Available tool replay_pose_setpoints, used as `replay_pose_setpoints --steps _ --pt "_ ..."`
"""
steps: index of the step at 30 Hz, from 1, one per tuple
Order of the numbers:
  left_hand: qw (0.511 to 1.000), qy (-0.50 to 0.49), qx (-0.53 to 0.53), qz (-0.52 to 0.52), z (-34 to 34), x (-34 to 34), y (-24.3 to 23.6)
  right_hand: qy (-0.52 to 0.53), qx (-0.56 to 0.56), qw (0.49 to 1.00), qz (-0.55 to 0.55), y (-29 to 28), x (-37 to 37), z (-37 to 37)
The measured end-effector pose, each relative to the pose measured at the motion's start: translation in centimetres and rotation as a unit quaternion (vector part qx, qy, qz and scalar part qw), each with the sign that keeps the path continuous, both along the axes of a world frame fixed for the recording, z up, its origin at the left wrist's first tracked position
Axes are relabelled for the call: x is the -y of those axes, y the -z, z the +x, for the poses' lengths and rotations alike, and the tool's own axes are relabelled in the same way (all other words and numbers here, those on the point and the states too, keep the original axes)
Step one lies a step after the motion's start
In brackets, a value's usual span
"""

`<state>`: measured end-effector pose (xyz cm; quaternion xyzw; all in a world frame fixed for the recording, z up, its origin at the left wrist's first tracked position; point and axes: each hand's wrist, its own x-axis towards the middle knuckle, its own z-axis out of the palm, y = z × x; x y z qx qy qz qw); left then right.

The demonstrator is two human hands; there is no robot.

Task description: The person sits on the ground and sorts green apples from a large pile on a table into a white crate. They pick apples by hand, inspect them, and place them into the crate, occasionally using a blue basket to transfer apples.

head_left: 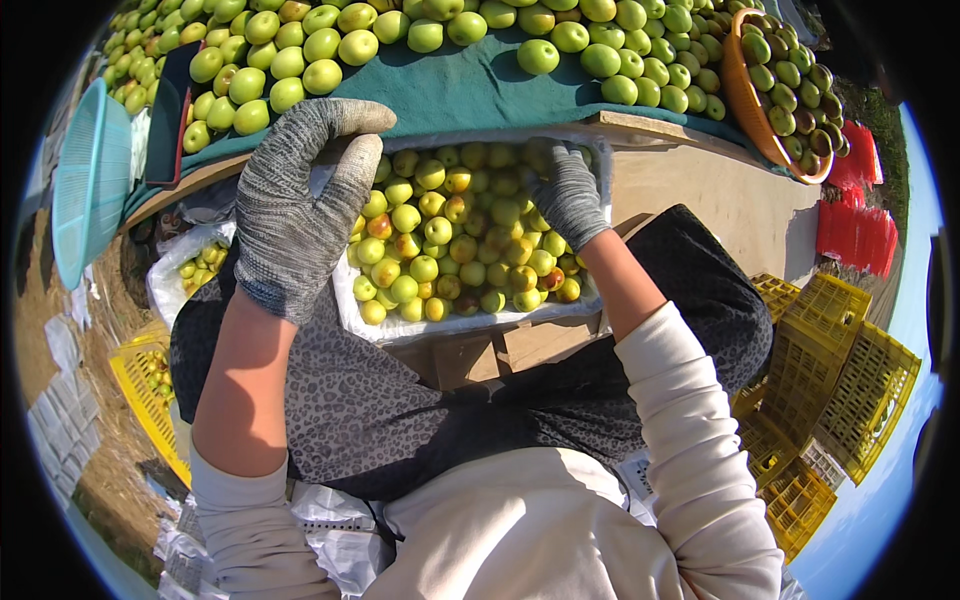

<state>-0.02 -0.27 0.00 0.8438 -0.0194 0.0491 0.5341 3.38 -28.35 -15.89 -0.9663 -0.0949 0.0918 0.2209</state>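
Note:
My left hand (305, 190), in a grey knit glove with pale worn fingertips, is raised over the left side of a lined crate (390, 337). Its fingers curve forward with a gap to the thumb, and nothing shows between them. Small green and reddish-brown fruits (437, 230), jujube-like, fill the crate in front of my lap. My right hand (570, 195), gloved alike, reaches down at the crate's far right corner. Its fingertips are in shadow against the fruits, so whether they grip one is hidden.
Beyond the crate, a green cloth (450, 85) on a wood-edged table bears many larger green fruits (320, 45). An orange basket (745, 95) of fruit sits at the right, a blue basket (85, 180) at the left. Yellow crates (820, 340) are stacked right; another yellow crate (145, 390) stands left.

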Motion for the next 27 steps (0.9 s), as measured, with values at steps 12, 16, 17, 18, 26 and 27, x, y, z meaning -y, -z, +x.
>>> replay_pose_setpoints --steps 12,16,17,18,26,27 --pt "0.999 0.023 -0.02 -0.023 -0.3 0.6 -0.5 -0.032 0.027 0.994 -0.104 1.9 -1.4 0.0" --pt "1.0 0.025 -0.004 -0.017 0.0 1.0 -0.5 -0.037 0.037 0.997 -0.064 1.2 -1.6 0.6" --pt "0.999 0.032 0.023 -0.028 0.2 1.0 -0.5 -0.009 0.001 0.997 -0.078 0.6 -1.9 0.6" --pt "0.999 0.037 0.034 -0.007 0.4 1.0 -0.6 0.0 -0.035 0.995 -0.098 -0.3 -1.9 0.4" --pt "0.969 0.014 -0.065 -0.238 3.6 3.8 -2.2 -0.224 -0.117 0.965 0.069 -12.3 4.2 0.3" --pt "0.95 0.024 -0.045 -0.307 4.3 4.4 -2.4 -0.227 -0.034 0.97 0.081 -13.6 4.7 1.3"
